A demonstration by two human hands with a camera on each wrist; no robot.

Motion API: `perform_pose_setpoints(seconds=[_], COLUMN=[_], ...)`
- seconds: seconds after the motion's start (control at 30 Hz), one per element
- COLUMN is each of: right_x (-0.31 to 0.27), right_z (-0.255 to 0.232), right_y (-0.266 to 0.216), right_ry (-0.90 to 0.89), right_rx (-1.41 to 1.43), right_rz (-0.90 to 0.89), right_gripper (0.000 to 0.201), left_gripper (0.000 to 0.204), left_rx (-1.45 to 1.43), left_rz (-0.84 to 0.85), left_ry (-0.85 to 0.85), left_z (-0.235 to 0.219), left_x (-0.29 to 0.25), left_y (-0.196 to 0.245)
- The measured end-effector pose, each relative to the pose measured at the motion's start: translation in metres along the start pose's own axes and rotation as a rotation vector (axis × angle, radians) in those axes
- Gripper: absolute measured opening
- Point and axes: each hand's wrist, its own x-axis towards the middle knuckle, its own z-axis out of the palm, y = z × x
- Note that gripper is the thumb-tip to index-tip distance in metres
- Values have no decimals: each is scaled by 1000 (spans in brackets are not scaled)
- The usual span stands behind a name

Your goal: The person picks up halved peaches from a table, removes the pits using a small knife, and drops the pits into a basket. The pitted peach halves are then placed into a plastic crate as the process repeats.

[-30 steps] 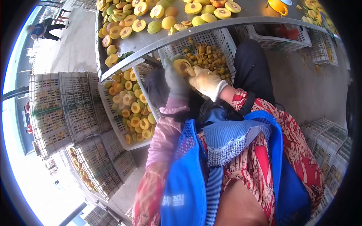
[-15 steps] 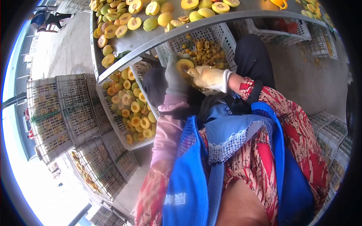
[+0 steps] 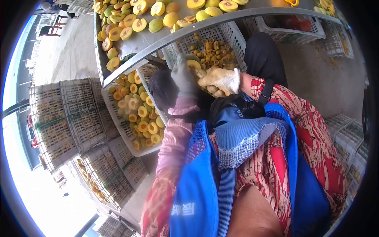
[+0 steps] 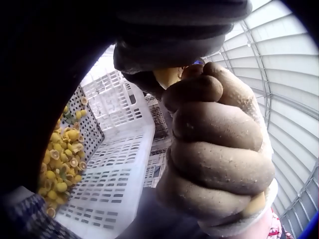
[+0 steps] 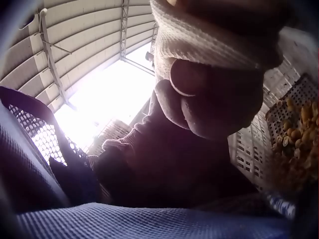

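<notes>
In the head view my left hand point(image 3: 182, 77), in a grey glove, grips a yellow peach half point(image 3: 192, 64) with its cut side facing the right hand. My right hand point(image 3: 219, 81), in a soiled cream glove, is curled into a fist right against the peach. A small tool seems to be held in that fist, largely hidden; I cannot tell its kind. From the left wrist, the right hand's curled fingers point(image 4: 217, 144) show close up, with a sliver of peach point(image 4: 167, 77) under the left fingers. Below both hands, a white crate point(image 3: 233, 35) contains scooped-out cores point(image 3: 217, 53).
Cut peaches point(image 3: 139, 24) cover part of a metal table point(image 3: 138, 44) with a raised edge. Left of my knee, another crate point(image 3: 123, 134) is full of hollowed peach halves point(image 3: 152, 127). Stacked crates point(image 3: 59, 114) stand at the left, more at the right point(image 3: 343, 134).
The right fist has rolled against the peach, so its curled fingers now show. The left hand, blurred before, appears sharper and still holds the peach. The distant person has shifted toward the top edge.
</notes>
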Motion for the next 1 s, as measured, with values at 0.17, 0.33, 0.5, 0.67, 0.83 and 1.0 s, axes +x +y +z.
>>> perform_pose_setpoints(seconds=[0.17, 0.33, 0.5, 0.67, 0.83, 1.0], right_x=[7, 8, -2, 12, 7, -2], right_z=[6, 2, -1, 1, 5, 10], right_y=[-12, 2, -4, 11, 7, -2], right_ry=[261, 363, 367, 160, 18, -35], right_rx=[-669, -1032, -1166, -313, 86, 190], right_rz=[-89, -384, -253, -61, 0, 8], right_gripper=[27, 36, 48, 12, 14, 22], left_gripper=[33, 36, 36, 36, 36, 31], left_rx=[-129, -417, -266, -272, 85, 10], left_rz=[-37, -324, -454, -388, 11, -68], left_ry=[-131, -115, -141, -45, 81, -31], left_z=[-8, -2, -7, -2, 8, 5], left_x=[0, -5, -1, 4, -5, -5], left_y=[0, 15, 8, 1, 8, 15])
